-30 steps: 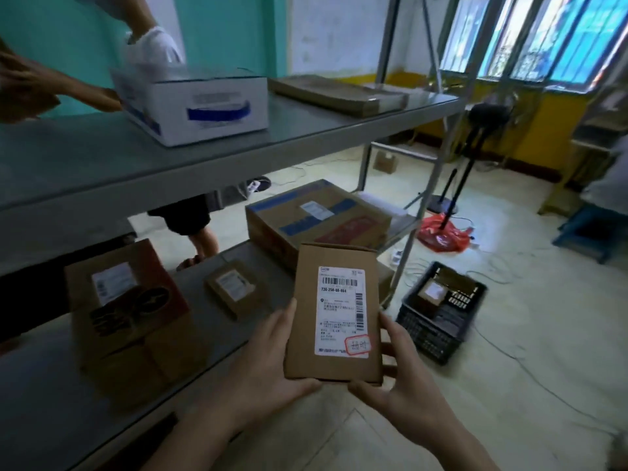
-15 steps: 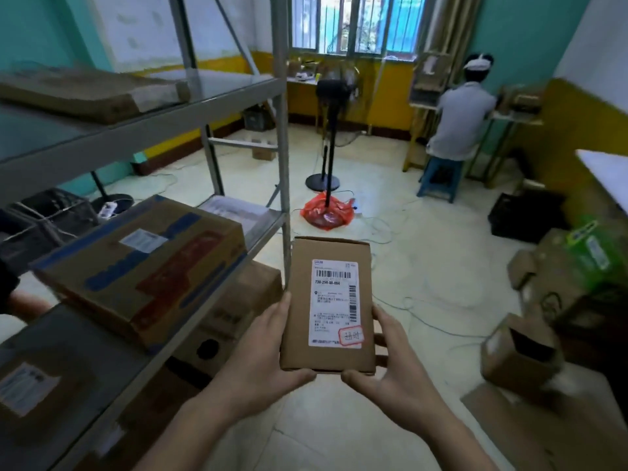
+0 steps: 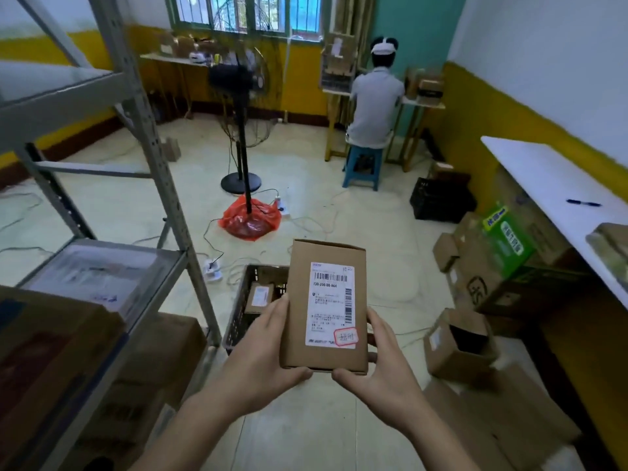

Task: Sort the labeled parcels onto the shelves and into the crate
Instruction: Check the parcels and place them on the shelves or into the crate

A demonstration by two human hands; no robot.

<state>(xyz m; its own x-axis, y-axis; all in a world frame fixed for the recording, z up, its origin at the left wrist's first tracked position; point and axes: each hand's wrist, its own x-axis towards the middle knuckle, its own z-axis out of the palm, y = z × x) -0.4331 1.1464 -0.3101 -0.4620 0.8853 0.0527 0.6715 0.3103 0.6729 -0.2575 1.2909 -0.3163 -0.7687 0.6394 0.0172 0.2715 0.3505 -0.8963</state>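
Labeled parcel [image 3: 324, 307], a small brown carton held upright between both hands above the floor, label facing the camera. Left hand [image 3: 263, 358] grips its left edge, thumb curled under the bottom corner; right hand [image 3: 382, 363] grips the right edge likewise. Black crate [image 3: 243, 307] on the floor just behind the left hand, beside the shelf post [image 3: 163, 185]

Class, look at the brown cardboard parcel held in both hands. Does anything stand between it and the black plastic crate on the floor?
Nothing visible does. Left hand and right hand grip the brown cardboard parcel in front of and above the black plastic crate, which holds one small labelled box but has room beside it.
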